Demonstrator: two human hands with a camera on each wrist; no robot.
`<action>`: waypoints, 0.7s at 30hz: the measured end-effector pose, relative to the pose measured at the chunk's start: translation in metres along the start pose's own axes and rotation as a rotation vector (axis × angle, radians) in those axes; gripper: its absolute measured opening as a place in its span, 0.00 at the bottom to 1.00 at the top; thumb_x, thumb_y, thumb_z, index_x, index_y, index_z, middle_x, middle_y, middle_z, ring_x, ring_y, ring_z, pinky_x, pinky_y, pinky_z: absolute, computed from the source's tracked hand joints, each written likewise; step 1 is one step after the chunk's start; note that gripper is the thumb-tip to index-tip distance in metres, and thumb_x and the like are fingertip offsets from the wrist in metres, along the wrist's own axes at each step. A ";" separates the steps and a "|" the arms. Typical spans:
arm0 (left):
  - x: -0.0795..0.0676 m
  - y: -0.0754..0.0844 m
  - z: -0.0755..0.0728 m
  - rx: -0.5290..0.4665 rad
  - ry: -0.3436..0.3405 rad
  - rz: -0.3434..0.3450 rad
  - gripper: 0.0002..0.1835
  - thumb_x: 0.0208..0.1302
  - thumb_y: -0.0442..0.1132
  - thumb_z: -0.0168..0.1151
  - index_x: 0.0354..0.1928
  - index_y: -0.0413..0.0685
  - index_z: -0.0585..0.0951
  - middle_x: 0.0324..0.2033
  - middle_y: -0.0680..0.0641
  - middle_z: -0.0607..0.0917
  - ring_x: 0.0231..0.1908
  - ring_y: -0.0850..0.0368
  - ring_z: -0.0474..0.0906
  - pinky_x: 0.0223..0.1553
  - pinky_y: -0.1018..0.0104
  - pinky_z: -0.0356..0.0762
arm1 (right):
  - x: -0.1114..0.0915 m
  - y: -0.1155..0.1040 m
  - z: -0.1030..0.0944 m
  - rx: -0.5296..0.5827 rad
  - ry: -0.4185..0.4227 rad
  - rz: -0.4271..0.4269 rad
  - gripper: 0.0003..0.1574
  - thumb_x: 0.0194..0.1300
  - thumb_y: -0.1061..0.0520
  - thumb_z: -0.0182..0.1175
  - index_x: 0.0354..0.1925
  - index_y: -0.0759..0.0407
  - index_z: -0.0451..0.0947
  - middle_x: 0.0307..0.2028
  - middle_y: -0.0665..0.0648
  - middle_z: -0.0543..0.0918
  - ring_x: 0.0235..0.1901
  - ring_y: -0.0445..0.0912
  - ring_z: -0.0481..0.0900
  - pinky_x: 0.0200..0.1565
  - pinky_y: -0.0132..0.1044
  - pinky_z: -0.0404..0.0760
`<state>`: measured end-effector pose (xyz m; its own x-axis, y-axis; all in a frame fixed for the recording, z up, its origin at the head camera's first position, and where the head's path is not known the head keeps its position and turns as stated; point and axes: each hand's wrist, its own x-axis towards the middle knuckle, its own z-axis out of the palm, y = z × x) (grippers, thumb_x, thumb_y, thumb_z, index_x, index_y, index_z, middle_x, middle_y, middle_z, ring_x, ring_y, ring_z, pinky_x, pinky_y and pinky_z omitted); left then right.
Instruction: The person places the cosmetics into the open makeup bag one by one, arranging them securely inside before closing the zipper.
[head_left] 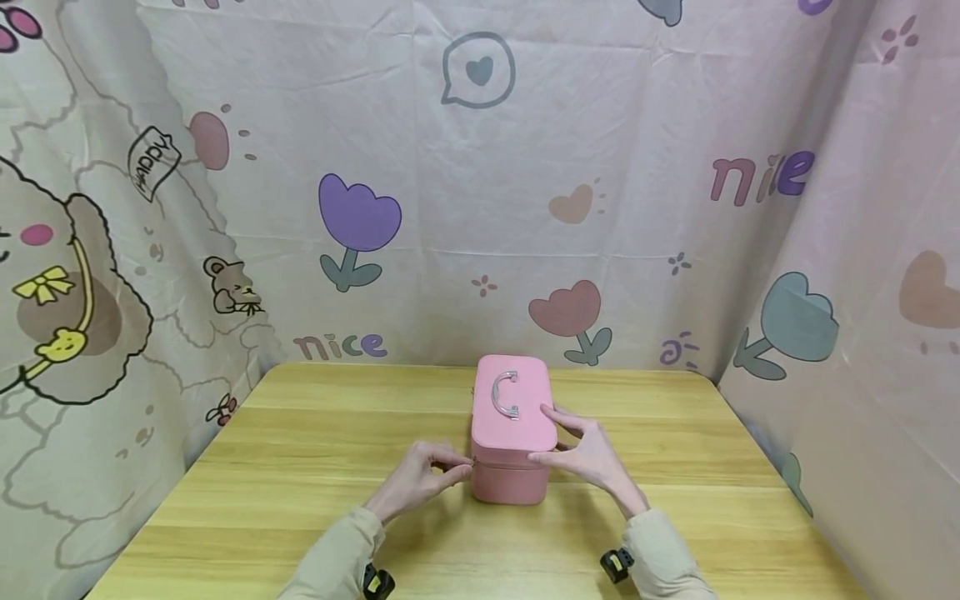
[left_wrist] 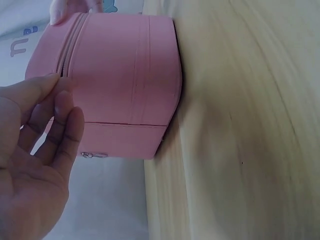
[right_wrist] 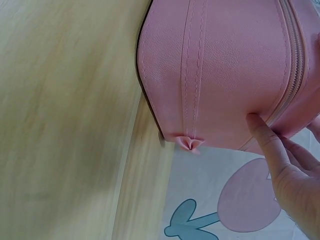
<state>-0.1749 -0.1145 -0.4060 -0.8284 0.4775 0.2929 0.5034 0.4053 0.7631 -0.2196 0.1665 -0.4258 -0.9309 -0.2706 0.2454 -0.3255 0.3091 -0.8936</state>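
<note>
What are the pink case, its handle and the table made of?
The pink case looks like leather or imitation leather: fine grain, stitched seams. Its handle looks shiny silver, so perhaps metal or metal-coated plastic. The table seems wood or printed laminate: pale grain streaks, smooth sheen.

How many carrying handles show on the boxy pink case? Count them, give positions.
1: a curved silver handle, on top of the boxy pink leather-look case. Any on its far end would be hidden.

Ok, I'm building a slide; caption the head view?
Left hand pinching the zip of a pink case, right hand bracing it on a wooden table.
</note>
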 end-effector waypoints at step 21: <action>0.002 0.012 0.027 -0.017 0.008 0.159 0.09 0.55 0.32 0.60 0.38 0.38 0.83 0.25 0.42 0.83 0.23 0.70 0.68 0.22 0.76 0.73 | -0.007 -0.027 -0.002 0.015 -0.048 0.036 0.48 0.40 0.54 0.72 0.60 0.58 0.65 0.65 0.62 0.60 0.64 0.56 0.58 0.52 0.43 0.75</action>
<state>-0.1643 -0.0872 -0.4122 -0.7403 0.5285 0.4154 0.6245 0.3120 0.7160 -0.2048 0.1623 -0.4028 -0.9328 -0.3027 0.1955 -0.2893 0.3059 -0.9070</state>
